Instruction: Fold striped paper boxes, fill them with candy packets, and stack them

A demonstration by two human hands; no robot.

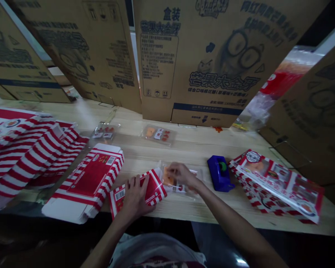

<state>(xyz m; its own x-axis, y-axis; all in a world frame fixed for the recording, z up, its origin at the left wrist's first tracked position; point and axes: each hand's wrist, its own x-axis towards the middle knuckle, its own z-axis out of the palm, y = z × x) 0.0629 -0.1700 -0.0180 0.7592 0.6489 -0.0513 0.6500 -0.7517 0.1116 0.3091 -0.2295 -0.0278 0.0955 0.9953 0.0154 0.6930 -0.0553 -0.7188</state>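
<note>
My left hand (135,197) lies over a small red and white striped carton (156,187), its fingers and thumb holding it near the table's front edge. Just beyond the carton's right end, my right hand (181,173) has its fingers bent down onto a clear candy packet (181,188) with orange and red pieces inside. The fingertips are partly hidden, but they appear pinched on the packet. A larger striped carton (91,175) lies at my left, its near end flap open. To the right of the packet stands a blue tape dispenser (219,173) with a green core.
Folded striped cartons (30,149) are heaped at the left. Two clear packets, one dark (104,133) and one orange and red (158,134), lie farther back. Windowed boxes (279,186) are stacked at right. Tall brown cardboard boxes (195,67) wall off the table's back.
</note>
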